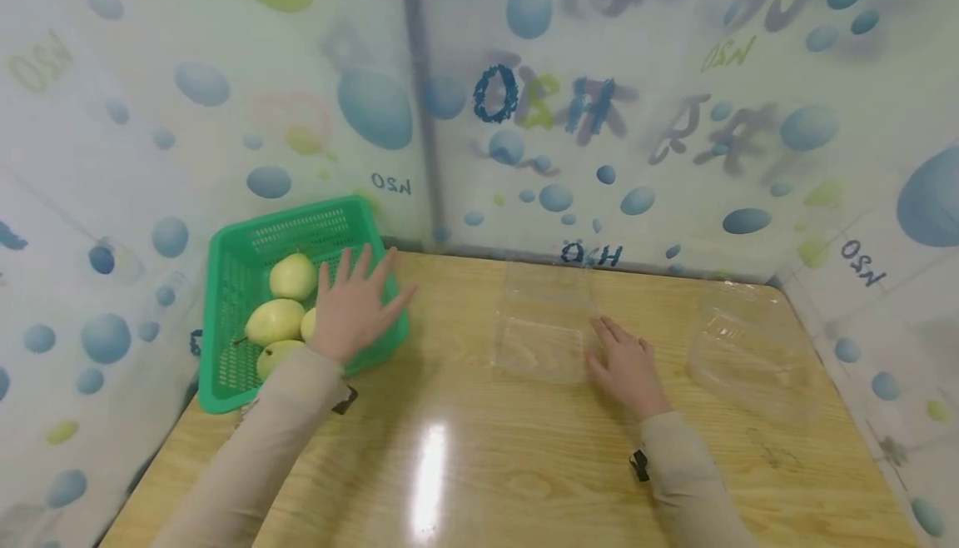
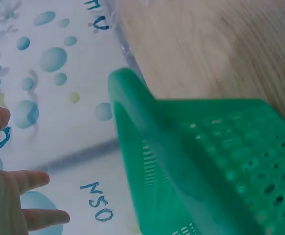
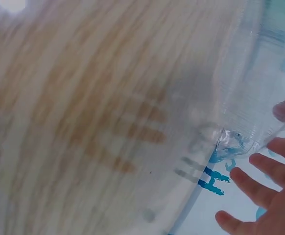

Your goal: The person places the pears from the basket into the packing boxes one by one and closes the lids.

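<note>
My left hand (image 1: 350, 311) is held over the right part of a green basket (image 1: 300, 216), its fingers straight and spread with nothing in them. Several yellow-green pears (image 1: 275, 321) lie in the basket, one partly covered by this hand. The left wrist view has the basket's rim (image 2: 147, 117) close up, the fingers (image 2: 35, 181) apart from it. A clear plastic box (image 1: 543, 340) stands at mid-table. Right at its right side is my right hand (image 1: 628, 369), fingers extended. In the right wrist view its fingertips (image 3: 257, 159) overlap the edge of the clear box (image 3: 260, 88).
A second clear plastic box (image 1: 752, 348) stands farther right on the wooden table (image 1: 509, 465). White walls (image 1: 659, 57) with blue bubble prints and lettering enclose the table at the back and on both sides.
</note>
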The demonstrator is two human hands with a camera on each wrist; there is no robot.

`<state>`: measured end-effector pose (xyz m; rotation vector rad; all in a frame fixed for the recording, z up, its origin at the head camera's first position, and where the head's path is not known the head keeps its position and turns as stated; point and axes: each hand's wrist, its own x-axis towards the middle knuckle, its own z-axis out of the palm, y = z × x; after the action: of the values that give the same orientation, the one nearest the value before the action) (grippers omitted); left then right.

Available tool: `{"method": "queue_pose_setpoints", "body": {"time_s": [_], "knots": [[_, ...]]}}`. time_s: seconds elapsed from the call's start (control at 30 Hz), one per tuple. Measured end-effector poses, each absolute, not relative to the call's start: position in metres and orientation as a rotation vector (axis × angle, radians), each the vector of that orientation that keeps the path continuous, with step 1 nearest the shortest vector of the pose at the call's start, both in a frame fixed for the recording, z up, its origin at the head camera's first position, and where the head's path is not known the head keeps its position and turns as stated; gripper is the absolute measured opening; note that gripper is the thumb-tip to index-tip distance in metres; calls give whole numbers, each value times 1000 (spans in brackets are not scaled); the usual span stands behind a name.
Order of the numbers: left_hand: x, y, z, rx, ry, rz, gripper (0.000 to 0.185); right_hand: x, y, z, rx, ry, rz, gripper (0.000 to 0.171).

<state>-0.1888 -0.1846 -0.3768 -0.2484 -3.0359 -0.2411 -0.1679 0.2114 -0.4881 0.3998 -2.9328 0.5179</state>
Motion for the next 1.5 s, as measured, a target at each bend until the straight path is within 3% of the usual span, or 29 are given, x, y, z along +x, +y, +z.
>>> {"method": "queue_pose_setpoints", "body": {"time_s": [0.43, 0.8, 1.13, 1.5], "knots": [[-186, -230, -361, -230, -3024, -171, 77, -168, 209, -485, 372, -2951, 494, 62], [-193, -266, -337, -170, -3087, -114, 69, -170, 202, -482, 365, -2940, 469, 49], [-205, -284, -327, -347, -3207, -39, 55, -169, 196, -488, 320, -2921, 454, 48], [-218, -286, -331, -429, -3298, -43, 56, -168, 194, -489, 284, -2935, 484, 57]]}}
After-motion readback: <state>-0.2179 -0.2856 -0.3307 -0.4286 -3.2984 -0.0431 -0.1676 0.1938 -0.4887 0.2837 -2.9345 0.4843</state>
